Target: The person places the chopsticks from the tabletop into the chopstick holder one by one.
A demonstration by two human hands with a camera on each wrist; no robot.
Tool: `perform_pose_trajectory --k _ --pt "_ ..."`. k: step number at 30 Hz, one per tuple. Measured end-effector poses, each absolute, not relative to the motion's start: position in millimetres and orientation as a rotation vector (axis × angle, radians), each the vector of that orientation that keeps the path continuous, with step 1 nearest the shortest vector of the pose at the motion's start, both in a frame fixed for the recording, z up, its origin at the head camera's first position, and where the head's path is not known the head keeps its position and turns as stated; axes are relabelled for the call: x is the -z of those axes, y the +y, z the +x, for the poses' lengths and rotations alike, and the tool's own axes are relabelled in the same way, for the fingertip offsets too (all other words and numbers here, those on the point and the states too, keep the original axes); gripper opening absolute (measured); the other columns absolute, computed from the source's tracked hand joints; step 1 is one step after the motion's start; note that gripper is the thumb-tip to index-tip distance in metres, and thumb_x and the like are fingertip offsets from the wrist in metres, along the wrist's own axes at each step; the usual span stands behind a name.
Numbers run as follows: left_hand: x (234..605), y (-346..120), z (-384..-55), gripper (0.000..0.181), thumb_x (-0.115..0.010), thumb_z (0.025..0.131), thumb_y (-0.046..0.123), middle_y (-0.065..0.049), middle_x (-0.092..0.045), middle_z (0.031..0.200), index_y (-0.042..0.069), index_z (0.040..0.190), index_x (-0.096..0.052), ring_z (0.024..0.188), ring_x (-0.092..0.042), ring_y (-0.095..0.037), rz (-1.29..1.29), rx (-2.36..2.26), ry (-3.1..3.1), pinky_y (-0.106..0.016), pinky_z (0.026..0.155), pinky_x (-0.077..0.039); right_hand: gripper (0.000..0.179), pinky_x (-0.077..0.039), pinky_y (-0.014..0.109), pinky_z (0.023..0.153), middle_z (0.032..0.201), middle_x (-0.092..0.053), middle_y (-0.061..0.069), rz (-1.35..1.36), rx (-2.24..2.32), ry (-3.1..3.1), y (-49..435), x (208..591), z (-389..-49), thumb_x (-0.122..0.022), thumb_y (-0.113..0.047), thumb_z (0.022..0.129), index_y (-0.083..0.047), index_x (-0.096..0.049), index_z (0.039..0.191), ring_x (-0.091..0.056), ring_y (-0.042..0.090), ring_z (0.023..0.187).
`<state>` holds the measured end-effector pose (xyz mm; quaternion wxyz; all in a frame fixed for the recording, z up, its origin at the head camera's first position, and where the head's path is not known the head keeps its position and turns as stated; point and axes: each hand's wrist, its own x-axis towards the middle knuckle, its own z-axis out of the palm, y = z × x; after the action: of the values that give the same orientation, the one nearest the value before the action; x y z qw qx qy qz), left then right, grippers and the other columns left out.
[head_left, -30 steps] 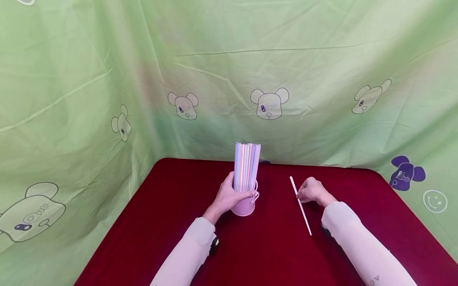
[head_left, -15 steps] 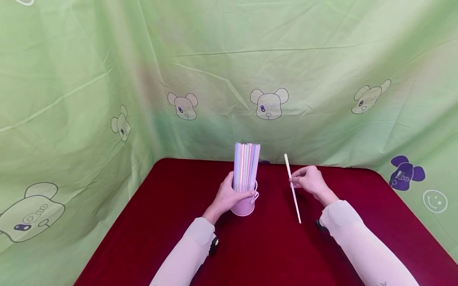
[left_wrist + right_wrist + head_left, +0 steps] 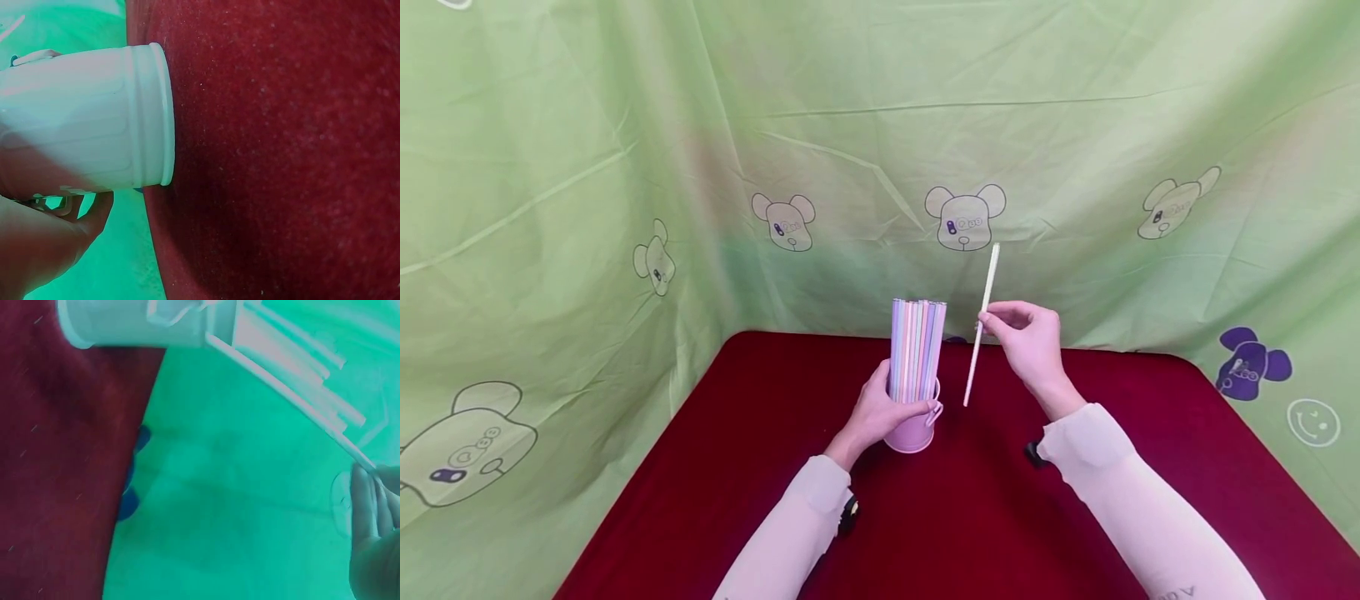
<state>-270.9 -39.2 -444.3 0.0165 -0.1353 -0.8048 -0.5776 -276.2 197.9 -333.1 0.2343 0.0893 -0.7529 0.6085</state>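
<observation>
My left hand [image 3: 876,412] grips a small pail [image 3: 912,437] with a side handle, its thumb lying across the front. Upright in that pail stands a tight bunch of pastel straws [image 3: 916,350]. Off to the right, my right hand [image 3: 1028,340] pinches a single pale straw [image 3: 988,287] near its middle, held in the air and slightly tilted, lower end beside the pail. In the left wrist view the pail [image 3: 81,119] rests its base on the cloth, and part of the left hand [image 3: 47,240] shows below. The right wrist view has the right hand [image 3: 378,531] pinching the straw [image 3: 281,390].
A dark red cloth [image 3: 715,492] covers the table. Green fabric [image 3: 850,125] printed with bear heads hangs behind and at the sides. A dark band [image 3: 1036,454] shows at the right wrist.
My right hand has lifted the single straw off the table and carried it up and left toward the pail; the straw's tilt has swung over. The left hand and pail have stayed put.
</observation>
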Motion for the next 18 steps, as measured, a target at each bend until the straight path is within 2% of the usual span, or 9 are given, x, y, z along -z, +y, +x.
perform_pose_trajectory --k 3,11,18 --pt "444 -39 -271 0.088 -0.092 0.071 0.038 -0.004 -0.062 0.129 0.016 0.144 -0.048 0.113 -0.063 -0.019 -0.424 1.803 -2.5 -0.043 0.099 -0.051 0.019 -0.059 0.021 0.072 0.087 -0.077 0.018 0.263 -1.693 -1.948 185 327 -278 -0.077 0.0 0.088 0.012 -0.074 0.103 -0.075 0.012 0.071" --pt "443 -39 -272 0.087 -0.092 0.071 0.038 -0.003 -0.062 0.127 0.015 0.142 -0.049 0.111 -0.063 -0.019 -0.436 1.802 -2.489 -0.042 0.098 -0.051 0.018 -0.057 0.019 0.067 0.092 -0.074 0.029 0.251 -1.706 -1.841 165 335 -290 -0.079 -0.003 0.088 0.008 -0.076 0.102 -0.074 0.011 0.07" --pt "443 -39 -271 0.087 -0.092 0.071 0.039 -0.003 -0.062 0.128 0.016 0.143 -0.049 0.112 -0.062 -0.018 -0.43 1.799 -2.499 -0.041 0.099 -0.051 0.018 -0.058 0.019 0.068 0.097 -0.069 0.038 0.245 -1.729 -1.893 156 349 -285 -0.074 0.007 0.088 0.017 -0.072 0.103 -0.072 0.008 0.07"
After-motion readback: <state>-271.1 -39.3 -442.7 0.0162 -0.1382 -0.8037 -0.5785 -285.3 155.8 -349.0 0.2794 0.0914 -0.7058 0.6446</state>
